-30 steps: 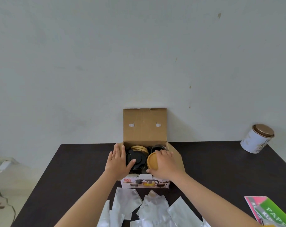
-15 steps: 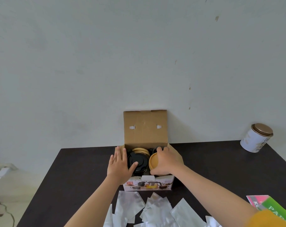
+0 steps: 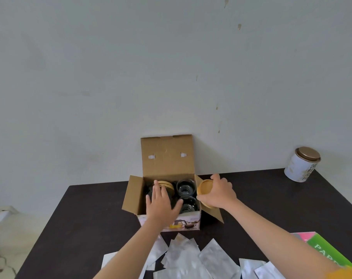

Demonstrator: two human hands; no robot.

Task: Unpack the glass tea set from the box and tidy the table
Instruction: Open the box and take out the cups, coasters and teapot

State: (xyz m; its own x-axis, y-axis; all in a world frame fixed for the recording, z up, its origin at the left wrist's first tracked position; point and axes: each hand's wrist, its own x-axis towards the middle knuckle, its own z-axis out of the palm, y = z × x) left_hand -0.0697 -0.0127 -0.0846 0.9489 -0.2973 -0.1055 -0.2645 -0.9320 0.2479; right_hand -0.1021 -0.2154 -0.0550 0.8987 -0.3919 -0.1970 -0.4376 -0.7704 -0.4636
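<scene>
The left hand (image 3: 161, 204) lay spread, fingers straight, over the open box (image 3: 169, 206) on the dark table (image 3: 90, 208). Glass cups (image 3: 186, 189) sat inside at the hand's two o'clock. At three o'clock, just outside the box, the right hand (image 3: 219, 193) gripped a round wooden lid (image 3: 204, 189).

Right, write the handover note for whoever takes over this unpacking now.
Right hand: grip on a round wooden lid, lifted just past the right wall of the box, above its side flap.
Left hand: open, fingers spread flat over the box's left side, on the dark items there.
In the box: two glass cups on the right, a stack of wooden lids at the back left.
Done: box opened, one lid out.
Left: set that lid on the table, take out the rest, gather the foil packets along the near edge.
</scene>
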